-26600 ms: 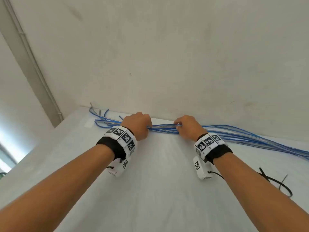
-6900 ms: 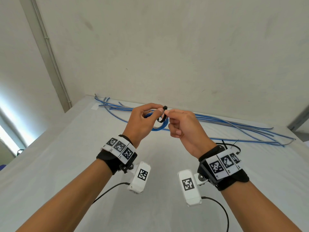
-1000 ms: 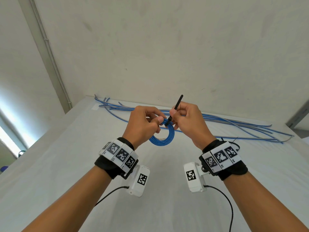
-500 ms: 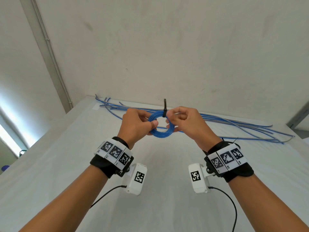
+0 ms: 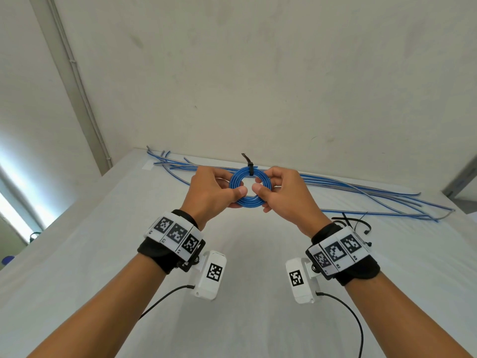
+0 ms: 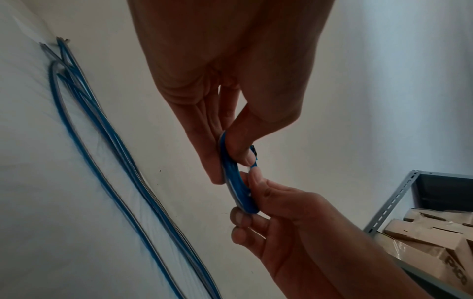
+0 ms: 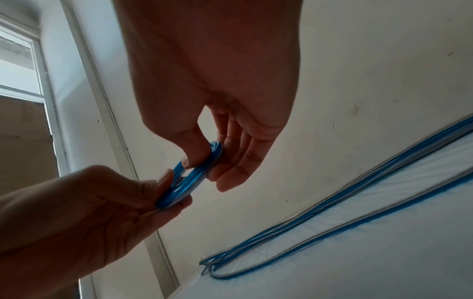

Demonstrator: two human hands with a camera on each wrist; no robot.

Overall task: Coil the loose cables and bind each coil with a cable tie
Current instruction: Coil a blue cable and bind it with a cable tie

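A small blue cable coil is held up above the table, facing me. A black cable tie is cinched round its top, with its tail sticking up. My left hand pinches the coil's left side between thumb and fingers. My right hand pinches its right side the same way. In the left wrist view the coil shows edge-on between both thumbs. In the right wrist view the coil sits between the two hands.
Several loose blue cables lie along the table's far edge by the wall. Spare black cable ties lie on the white table behind my right wrist. A metal shelf with cardboard boxes stands to the right.
The right hand has let go of the tie's tail and taken the coil's right side. The coil has turned face-on to me, with the tie pulled tight at its top.
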